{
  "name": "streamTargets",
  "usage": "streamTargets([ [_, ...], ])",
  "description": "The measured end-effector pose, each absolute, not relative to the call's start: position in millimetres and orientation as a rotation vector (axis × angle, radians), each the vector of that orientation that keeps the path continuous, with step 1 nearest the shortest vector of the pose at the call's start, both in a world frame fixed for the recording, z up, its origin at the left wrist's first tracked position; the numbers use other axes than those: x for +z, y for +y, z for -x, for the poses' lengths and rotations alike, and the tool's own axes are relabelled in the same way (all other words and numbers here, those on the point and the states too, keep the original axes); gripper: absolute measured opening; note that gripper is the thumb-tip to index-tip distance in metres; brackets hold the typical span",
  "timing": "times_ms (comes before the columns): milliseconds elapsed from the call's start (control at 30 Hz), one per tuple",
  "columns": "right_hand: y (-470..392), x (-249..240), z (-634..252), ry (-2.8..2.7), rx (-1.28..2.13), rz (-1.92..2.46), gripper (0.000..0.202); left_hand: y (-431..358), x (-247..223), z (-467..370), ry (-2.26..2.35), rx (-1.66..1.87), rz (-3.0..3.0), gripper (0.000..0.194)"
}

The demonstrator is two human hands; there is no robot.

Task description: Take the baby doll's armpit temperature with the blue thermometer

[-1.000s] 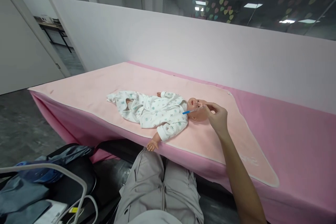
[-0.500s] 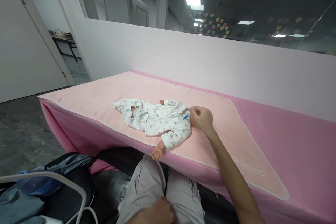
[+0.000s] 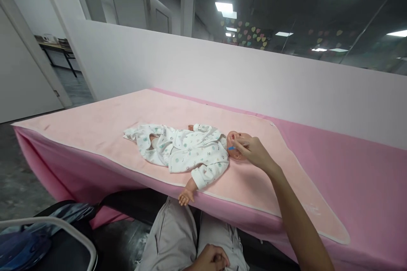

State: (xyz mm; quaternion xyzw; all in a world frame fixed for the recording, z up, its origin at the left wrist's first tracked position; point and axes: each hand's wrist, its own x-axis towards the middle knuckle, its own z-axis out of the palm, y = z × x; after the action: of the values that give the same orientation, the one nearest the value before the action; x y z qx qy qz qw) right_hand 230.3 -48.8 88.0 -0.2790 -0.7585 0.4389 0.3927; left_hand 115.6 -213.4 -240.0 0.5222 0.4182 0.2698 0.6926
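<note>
Pink cloth covers the long desk [image 3: 349, 169], and a paler peach mat [image 3: 104, 123] lies over it. On the mat a baby doll [image 3: 190, 152] in a white printed sleepsuit lies on its back, head toward the person's right, one bare arm hanging over the near edge of the mat. The right hand [image 3: 252, 152] is at the doll's face, fingers pinched shut on a thin stick with a blue end [image 3: 231, 148]; the blue end shows just beside the doll's cheek and chin, and the rest of the stick is hidden by the fingers, so I cannot tell exactly where its other end touches. The left hand [image 3: 211, 260] rests on the person's lap in grey trousers [image 3: 178, 237], loosely curled and holding nothing that shows.

Likely risks: the stick is slim and held only by fingertips, so it may roll or slip out and drop onto the mat. Nothing steadies the doll, so a sideways push at the face may turn the head or slide the light body toward the near edge, where the arm already overhangs.
</note>
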Motion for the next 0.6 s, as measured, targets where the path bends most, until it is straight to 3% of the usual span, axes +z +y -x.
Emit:
streamTargets([
  [167, -47.4, 77.2, -232.2, -1.655, 1.125, 0.649, 0.052, -224.5, -276.8, -136.9, 1.073, 0.752, -1.219, 0.018],
  [333, -53.9, 61.6, -222.6, -1.916, 1.049, 0.775, 0.037, -225.4, -266.0, -136.9, 1.083, 0.693, -1.093, 0.05],
  [400, -57.6, 58.2, -223.0, -1.862, 1.075, 0.733, 0.045, -225.6, -262.5, -136.7, 1.063, 0.68, -1.083, 0.055],
  [500, -62.6, 48.4, -225.6, -1.884, 0.829, 0.704, 0.058, -225.6, -262.2, -136.7, 1.06, 0.661, -1.046, 0.055],
  [600, -70.1, 24.7, -228.5, -1.988, 0.485, 0.74, 0.044, -226.0, -262.6, -137.1, 1.06, 0.675, -1.005, 0.051],
])
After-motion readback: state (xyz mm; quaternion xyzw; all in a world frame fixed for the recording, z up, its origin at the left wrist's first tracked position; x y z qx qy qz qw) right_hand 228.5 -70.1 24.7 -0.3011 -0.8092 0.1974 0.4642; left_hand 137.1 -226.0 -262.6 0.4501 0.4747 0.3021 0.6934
